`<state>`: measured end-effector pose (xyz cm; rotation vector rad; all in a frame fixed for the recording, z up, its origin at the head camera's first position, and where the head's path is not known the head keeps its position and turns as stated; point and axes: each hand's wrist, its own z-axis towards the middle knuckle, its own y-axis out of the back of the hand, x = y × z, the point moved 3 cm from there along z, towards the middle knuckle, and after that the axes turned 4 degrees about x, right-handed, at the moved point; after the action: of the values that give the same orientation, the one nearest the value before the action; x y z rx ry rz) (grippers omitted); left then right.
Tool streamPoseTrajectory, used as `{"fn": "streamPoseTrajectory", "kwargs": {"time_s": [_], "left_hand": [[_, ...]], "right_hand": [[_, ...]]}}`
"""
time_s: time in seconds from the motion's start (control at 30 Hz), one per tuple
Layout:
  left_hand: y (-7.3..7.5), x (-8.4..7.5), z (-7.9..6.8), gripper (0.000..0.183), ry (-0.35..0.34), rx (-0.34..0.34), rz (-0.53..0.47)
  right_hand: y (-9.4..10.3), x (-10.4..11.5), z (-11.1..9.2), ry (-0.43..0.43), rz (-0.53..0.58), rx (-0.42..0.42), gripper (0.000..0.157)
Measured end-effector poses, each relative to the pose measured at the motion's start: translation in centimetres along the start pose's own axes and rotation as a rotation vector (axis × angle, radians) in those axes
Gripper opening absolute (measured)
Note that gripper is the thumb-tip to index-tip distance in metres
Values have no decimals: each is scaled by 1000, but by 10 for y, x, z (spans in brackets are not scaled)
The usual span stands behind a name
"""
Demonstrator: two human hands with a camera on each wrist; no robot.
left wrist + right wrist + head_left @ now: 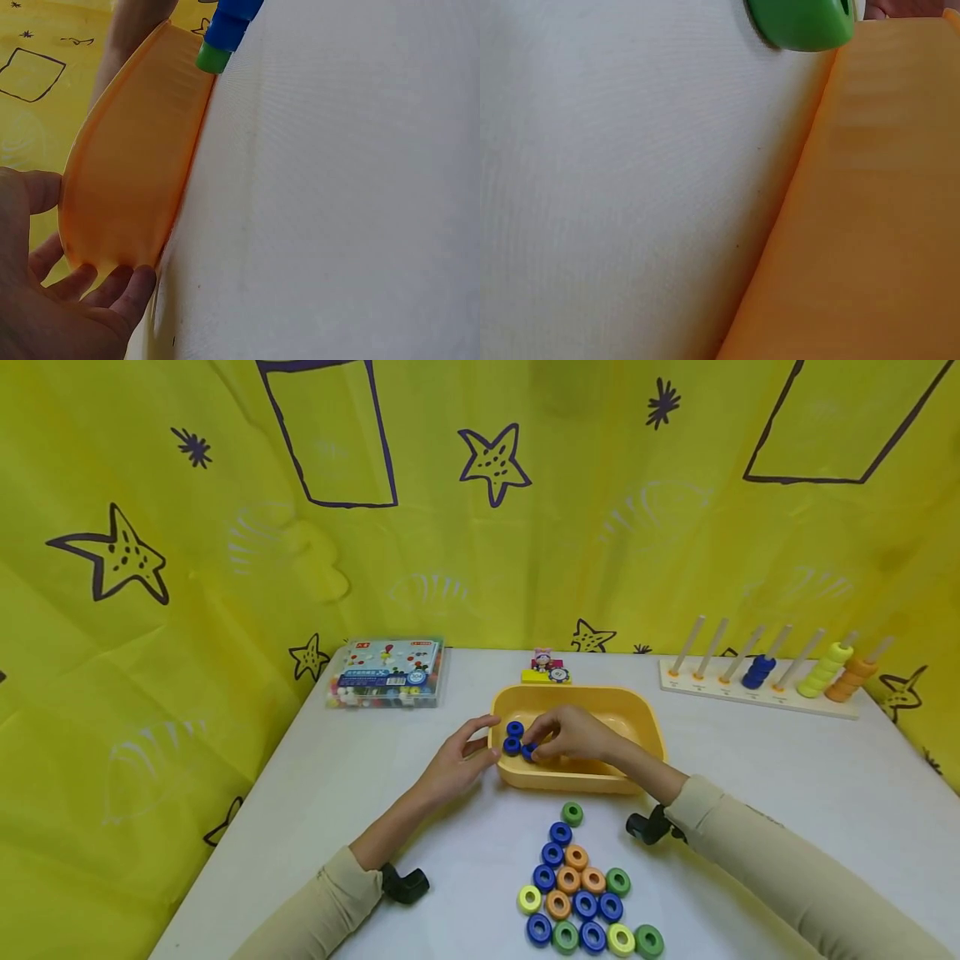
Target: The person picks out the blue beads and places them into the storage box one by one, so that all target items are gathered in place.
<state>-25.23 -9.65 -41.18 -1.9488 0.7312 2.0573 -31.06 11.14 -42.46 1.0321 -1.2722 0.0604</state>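
A yellow-orange plastic tray (600, 782) stands at the middle of the table. My left hand (455, 762) holds its left end; in the left wrist view the fingertips of that hand (82, 300) press against the tray's outer wall (131, 165). Inside the tray's left part, my right hand (573, 735) pinches a blue ring bead (528, 752), partly hidden by the fingers. Beside it lie two more blue ring beads (513, 728). Only the tray wall (900, 187) and a green ring bead (802, 22) show clearly in the right wrist view.
In front of the tray, blue, orange, green and yellow ring beads (567, 880) lie in a rough triangle. A pegged wooden board (757, 692) with stacked beads stands at back right. A clear box of small pieces (386, 672) and a small toy figure (543, 665) are at the back.
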Motion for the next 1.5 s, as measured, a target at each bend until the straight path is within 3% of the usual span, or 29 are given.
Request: {"fn": "streamPoseTrajectory", "kwargs": {"time_s": [0.13, 0.3, 0.47, 0.63, 0.73, 0.93, 1.17, 1.5], "left_hand": [[1, 0, 0, 49, 4, 0, 4], [1, 0, -1, 50, 6, 4, 2], [0, 0, -1, 49, 7, 0, 14], [-1, -2, -1, 49, 2, -9, 26], [0, -1, -1, 49, 8, -12, 35], [0, 0, -1, 49, -9, -8, 39], [0, 0, 0, 48, -11, -1, 42], [0, 1, 0, 48, 0, 2, 48]], "right_hand": [[0, 1, -1, 2, -3, 3, 20], [5, 12, -11, 9, -52, -69, 22], [9, 44, -41, 106, -70, -89, 21], [-4, 66, -78, 224, -132, -56, 21], [-15, 64, -95, 246, -120, -26, 22], [-31, 43, -110, 174, -83, 37, 25], [-40, 26, -109, 150, -89, 69, 26], [-43, 26, -102, 138, -119, 130, 26]]}}
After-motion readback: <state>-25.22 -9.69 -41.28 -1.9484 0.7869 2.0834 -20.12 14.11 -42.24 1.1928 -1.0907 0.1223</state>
